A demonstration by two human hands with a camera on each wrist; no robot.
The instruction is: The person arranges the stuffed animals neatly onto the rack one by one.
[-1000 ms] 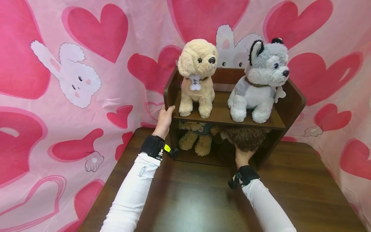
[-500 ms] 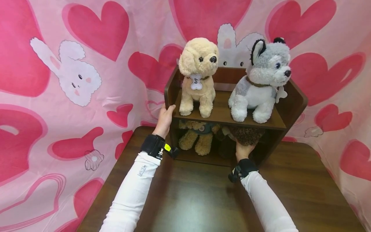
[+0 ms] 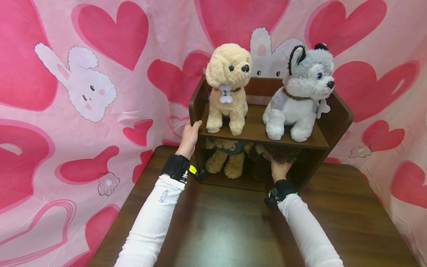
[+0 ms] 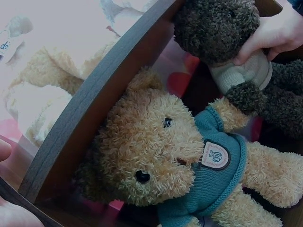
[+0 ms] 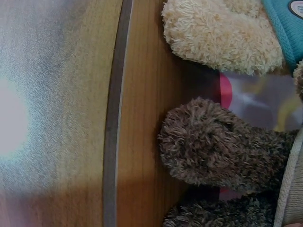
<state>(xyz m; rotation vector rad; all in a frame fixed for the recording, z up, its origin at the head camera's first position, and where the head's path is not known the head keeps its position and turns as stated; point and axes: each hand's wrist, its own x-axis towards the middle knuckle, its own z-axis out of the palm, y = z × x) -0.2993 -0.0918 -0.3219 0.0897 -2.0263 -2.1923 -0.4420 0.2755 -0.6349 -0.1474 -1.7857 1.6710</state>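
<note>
My right hand [image 3: 279,171] reaches into the lower compartment of a dark wooden shelf [image 3: 255,122]. It holds a dark brown teddy bear [image 4: 215,30] round its pale knit top, with the thumb across the chest. In the right wrist view, the bear's leg [image 5: 203,144] lies over the shelf floor. My left hand [image 3: 189,140] grips the shelf's left side panel, thumb in front; its other fingers are mostly hidden. A light tan teddy bear [image 4: 147,142] in a teal sweater sits in the same compartment, left of the brown bear.
On the upper board sit a cream plush dog [image 3: 228,107] with a bone tag and a grey-and-white plush husky [image 3: 293,111]. The shelf stands on a brown wooden table [image 3: 213,222]. Behind hangs a pink cloth [image 3: 133,96] printed with hearts and rabbits.
My right hand has moved farther into the lower compartment, and the brown teddy bear has gone deeper under the upper board with it. My left hand stays on the side panel.
</note>
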